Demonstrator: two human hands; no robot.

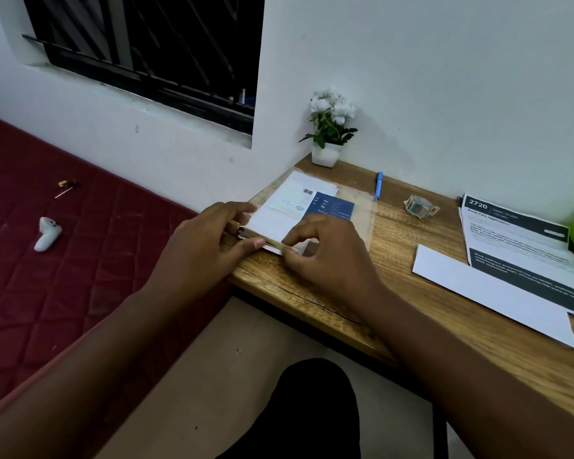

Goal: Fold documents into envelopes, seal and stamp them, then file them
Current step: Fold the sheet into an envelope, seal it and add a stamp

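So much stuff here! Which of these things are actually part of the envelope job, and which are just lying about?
Part of the job: clear folder of papers under the left hand and right hand; white envelope; printed document; tape roll; blue pen.

Lying about: potted flowers; white object on the red mattress.

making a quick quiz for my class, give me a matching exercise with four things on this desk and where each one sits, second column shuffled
Things:
1. potted white flowers
2. blue pen
3. tape roll
4. white envelope

Places:
a. near the desk's front edge, overlapping the printed form
b. in the far left corner of the desk, by the wall
c. on bare wood between the pen and the printed form
d. just right of the clear folder, pointing towards the wall

Pairs: 1-b, 2-d, 3-c, 4-a
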